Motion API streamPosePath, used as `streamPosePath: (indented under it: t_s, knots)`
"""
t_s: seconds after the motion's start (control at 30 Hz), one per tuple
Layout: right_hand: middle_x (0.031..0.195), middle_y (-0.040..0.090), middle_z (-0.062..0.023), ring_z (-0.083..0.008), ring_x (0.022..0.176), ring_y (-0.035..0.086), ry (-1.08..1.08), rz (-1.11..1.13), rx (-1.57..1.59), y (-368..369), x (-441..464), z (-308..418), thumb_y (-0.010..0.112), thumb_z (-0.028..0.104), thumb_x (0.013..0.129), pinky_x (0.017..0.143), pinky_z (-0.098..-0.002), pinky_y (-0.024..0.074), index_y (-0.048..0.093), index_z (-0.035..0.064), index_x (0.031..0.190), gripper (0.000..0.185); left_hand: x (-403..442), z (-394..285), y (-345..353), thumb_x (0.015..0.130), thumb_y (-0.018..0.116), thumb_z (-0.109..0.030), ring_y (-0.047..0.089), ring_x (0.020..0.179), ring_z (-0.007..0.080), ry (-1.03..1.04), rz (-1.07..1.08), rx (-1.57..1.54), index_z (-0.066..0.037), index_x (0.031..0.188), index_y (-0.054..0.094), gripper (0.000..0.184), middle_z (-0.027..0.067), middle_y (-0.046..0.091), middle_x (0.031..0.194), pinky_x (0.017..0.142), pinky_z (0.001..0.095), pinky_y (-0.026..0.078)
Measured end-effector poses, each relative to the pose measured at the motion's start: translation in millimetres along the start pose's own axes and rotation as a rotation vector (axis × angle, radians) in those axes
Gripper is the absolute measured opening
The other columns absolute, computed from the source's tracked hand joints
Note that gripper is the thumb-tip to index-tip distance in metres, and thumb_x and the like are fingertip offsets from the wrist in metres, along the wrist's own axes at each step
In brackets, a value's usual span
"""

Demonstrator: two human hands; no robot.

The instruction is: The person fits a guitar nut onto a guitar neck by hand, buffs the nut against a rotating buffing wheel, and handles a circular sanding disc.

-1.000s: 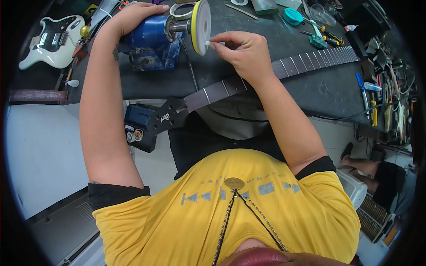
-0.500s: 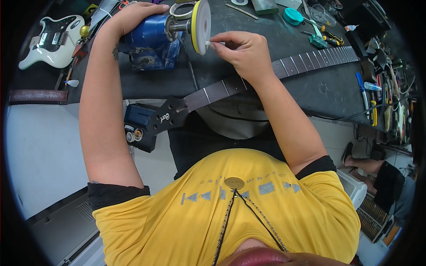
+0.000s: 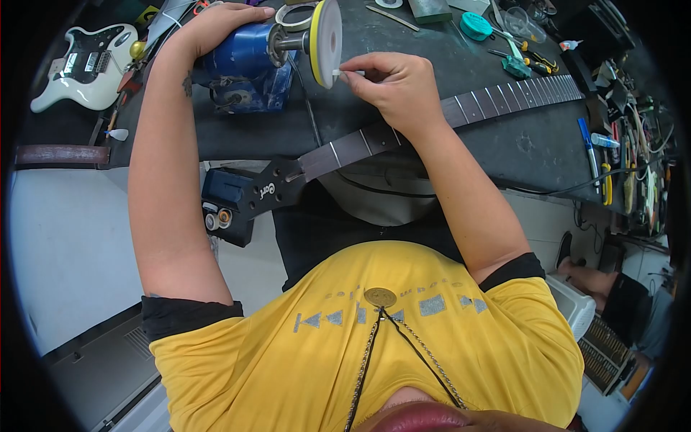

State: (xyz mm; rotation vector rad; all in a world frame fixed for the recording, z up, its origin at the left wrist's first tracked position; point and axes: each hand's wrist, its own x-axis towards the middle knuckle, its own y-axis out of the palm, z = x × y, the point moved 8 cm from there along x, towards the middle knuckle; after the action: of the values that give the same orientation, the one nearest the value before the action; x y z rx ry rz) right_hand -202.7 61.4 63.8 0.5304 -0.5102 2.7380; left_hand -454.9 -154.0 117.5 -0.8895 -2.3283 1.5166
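Note:
My left hand point(image 3: 229, 21) lies over the top of a blue bench grinder point(image 3: 241, 54), its fingers stretched out flat. On the grinder's shaft sits a pale disc point(image 3: 330, 43) with a yellow backing. My right hand point(image 3: 394, 85) pinches a small white piece point(image 3: 336, 73) between thumb and fingertips, right at the disc's lower face. Most of that piece is hidden by the fingers. Beneath my right wrist, a guitar neck point(image 3: 497, 101) with a dark fretboard runs across the bench, its black headstock point(image 3: 277, 189) pointing toward me over the edge.
A white guitar body point(image 3: 90, 66) lies at the far left. A turquoise round container point(image 3: 475, 27) and several hand tools are at the back right. Pens and a crowded tool rack point(image 3: 637, 162) line the right side. Another person's leg point(image 3: 586, 277) shows at lower right.
Both my hands stay nearly where they were, the right one still at the disc. The other person's leg at lower right has shifted slightly.

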Motion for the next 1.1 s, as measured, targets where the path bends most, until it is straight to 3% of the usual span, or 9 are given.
streamPosePath:
  t_s: [0.03,0.13,0.23,0.33,0.53,0.83,0.93,1.1]
  knots:
    - [0.087,0.083,-0.0045,-0.0072,0.076,0.072,0.002,0.003,-0.001,0,0,0,0.085,0.01,0.093,0.072,-0.024,0.0559,0.088,0.0025,0.106,0.015,1,0,0,0.097,0.069,-0.073,0.075,0.117,0.0261,0.018,-0.01,-0.005,-0.013,0.145,0.076,0.077,0.0146,0.076,0.134,0.106,0.0376,0.055]
    - [0.088,0.084,-0.0097,-0.0135,0.076,0.078,-0.007,0.009,-0.002,1,0,-2,0.084,0.016,0.094,0.073,-0.0282,0.0606,0.088,0.0047,0.108,0.018,-25,-46,-9,0.104,0.063,-0.062,0.069,0.128,0.0379,-0.089,-0.005,0.232,-0.008,0.138,0.079,0.066,0.0266,0.072,0.143,0.113,0.0433,0.05]
    - [0.088,0.084,-0.01,-0.0137,0.076,0.078,-0.014,0.014,-0.012,0,0,-1,0.084,0.016,0.094,0.073,-0.0282,0.0607,0.088,0.0046,0.108,0.018,-20,-41,-7,0.106,0.061,-0.058,0.07,0.128,0.0363,0.003,0.024,0.236,-0.009,0.137,0.08,0.061,0.0239,0.075,0.137,0.112,0.0426,0.051]
    - [0.087,0.083,-0.005,-0.0077,0.076,0.072,-0.011,0.0,0.004,0,-1,0,0.085,0.01,0.092,0.072,-0.0244,0.0565,0.088,0.0022,0.105,0.015,-16,-38,-5,0.108,0.059,-0.054,0.07,0.127,0.0362,0.051,0.04,0.251,-0.013,0.138,0.08,0.055,0.0224,0.076,0.136,0.111,0.0425,0.051]
    - [0.086,0.083,-0.0048,-0.0075,0.075,0.072,-0.007,-0.001,0.008,0,-1,2,0.085,0.01,0.092,0.071,-0.0243,0.0559,0.088,0.0019,0.105,0.016,-32,-56,-6,0.11,0.057,-0.05,0.07,0.126,0.0362,0.138,0.022,0.284,-0.017,0.14,0.079,0.05,0.0215,0.077,0.135,0.111,0.0422,0.051]
    - [0.085,0.082,-0.0047,-0.0072,0.075,0.072,-0.001,0.011,0.012,1,-1,0,0.085,0.009,0.093,0.071,-0.024,0.0557,0.088,0.0013,0.105,0.015,-20,-38,-7,0.105,0.063,-0.059,0.071,0.126,0.0343,-0.071,0.041,0.21,-0.012,0.138,0.08,0.06,0.0224,0.075,0.14,0.11,0.0418,0.052]
    - [0.088,0.084,-0.0108,-0.0148,0.077,0.079,-0.006,0.024,-0.007,0,-1,1,0.084,0.015,0.094,0.074,-0.0286,0.0613,0.088,0.0037,0.107,0.018,-26,-45,-8,0.105,0.062,-0.06,0.07,0.129,0.0354,-0.081,0.002,0.205,-0.012,0.14,0.079,0.062,0.0229,0.074,0.142,0.113,0.0422,0.051]
    - [0.089,0.084,-0.011,-0.0152,0.077,0.079,-0.01,0.021,-0.01,0,-1,0,0.084,0.015,0.094,0.074,-0.0286,0.0612,0.088,0.0039,0.107,0.018,-19,-37,-7,0.104,0.061,-0.061,0.066,0.134,0.037,0.006,-0.008,0.26,-0.013,0.141,0.078,0.064,0.0232,0.071,0.147,0.117,0.0429,0.048]
